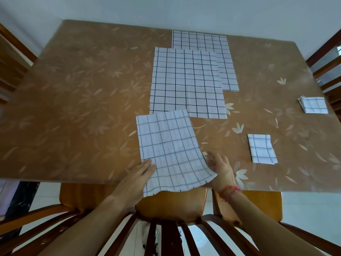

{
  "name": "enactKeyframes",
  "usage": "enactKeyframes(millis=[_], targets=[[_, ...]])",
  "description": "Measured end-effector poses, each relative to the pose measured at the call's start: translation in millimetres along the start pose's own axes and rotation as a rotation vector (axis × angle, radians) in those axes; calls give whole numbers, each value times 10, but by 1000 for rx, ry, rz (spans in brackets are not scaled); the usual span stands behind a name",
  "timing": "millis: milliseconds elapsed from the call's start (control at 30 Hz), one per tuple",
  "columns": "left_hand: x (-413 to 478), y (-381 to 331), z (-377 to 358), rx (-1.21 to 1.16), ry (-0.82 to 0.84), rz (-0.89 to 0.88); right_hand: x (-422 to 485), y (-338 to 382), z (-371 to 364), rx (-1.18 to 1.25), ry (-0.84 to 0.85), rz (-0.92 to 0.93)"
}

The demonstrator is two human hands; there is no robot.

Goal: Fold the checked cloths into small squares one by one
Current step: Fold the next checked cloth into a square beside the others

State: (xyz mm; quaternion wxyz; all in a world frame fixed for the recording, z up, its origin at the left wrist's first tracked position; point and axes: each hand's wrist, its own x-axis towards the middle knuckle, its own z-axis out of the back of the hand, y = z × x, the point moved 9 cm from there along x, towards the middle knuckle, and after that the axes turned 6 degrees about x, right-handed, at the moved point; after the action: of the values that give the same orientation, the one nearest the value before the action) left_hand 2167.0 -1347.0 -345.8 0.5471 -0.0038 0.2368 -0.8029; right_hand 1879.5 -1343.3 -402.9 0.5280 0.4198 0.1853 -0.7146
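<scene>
- Head view: the checked cloth I am working on (pixel 171 152) lies on the near edge of the floral-topped table (pixel 73 89), its lower edge hanging past the rim over a wooden chair (pixel 171 207).
- It looks narrower than the flat cloths beyond it, so I judge it already folded once lengthwise, with the cross folds yet to make.
- My left hand (pixel 136 180) lies flat and released, fingers pressing the cloth's lower left corner.
- My right hand (pixel 220 169) sits open at the cloth's right edge, fingers spread; part of it is under the lower right corner, so I cannot tell if it pinches the fabric.
- Two unfolded checked cloths (pixel 186 82) (pixel 212 43) overlap farther up the table, the first just touching my cloth's far edge.
- Two finished squares rest well apart to the right: one nearer (pixel 262 149), one by the far right rim (pixel 313 104).
- Next, I reckon, I must grip both near corners, bring them up to the far edge, line the edges up and smooth the crease.
</scene>
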Motion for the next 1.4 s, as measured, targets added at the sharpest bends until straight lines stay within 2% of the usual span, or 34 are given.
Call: enactKeyframes(millis=[100, 133, 167, 233, 267, 367, 467, 500, 567, 667, 900, 1100, 1400], targets=[[-74, 48, -50, -4, 55, -8, -2, 327, 182, 88, -169, 281], [-101, 79, -79, 0, 73, -7, -60, 430, 353, 191, -294, 396], [-129, 111, -102, 1, 85, -6, -145, 584, 493, 172, -418, 532], [-164, 161, -133, 4, 96, -2, -265, 770, 525, 110, -454, 735], [-176, 178, -134, 2, 92, 0, -260, 764, 509, 85, -460, 761], [-186, 242, -130, -9, 68, 11, -150, 752, 398, 131, -301, 710], [-162, 261, 10, -94, -18, 39, -96, 752, 548, 198, -341, 603], [-147, 273, 80, -151, -48, 71, -42, 718, 540, 247, -309, 559], [-94, 262, 235, -267, -95, 125, -159, 806, 576, 203, -326, 588], [48, 345, 372, -382, -157, 224, -200, 784, 721, 311, -394, 544], [374, 586, 391, -595, -232, 381, 177, 888, 916, 520, -394, 468], [471, 686, 309, -506, -252, 437, 385, 930, 1050, 543, -473, 338], [522, 752, 268, -250, -331, 412, 495, 908, 1090, 598, -523, 292]])
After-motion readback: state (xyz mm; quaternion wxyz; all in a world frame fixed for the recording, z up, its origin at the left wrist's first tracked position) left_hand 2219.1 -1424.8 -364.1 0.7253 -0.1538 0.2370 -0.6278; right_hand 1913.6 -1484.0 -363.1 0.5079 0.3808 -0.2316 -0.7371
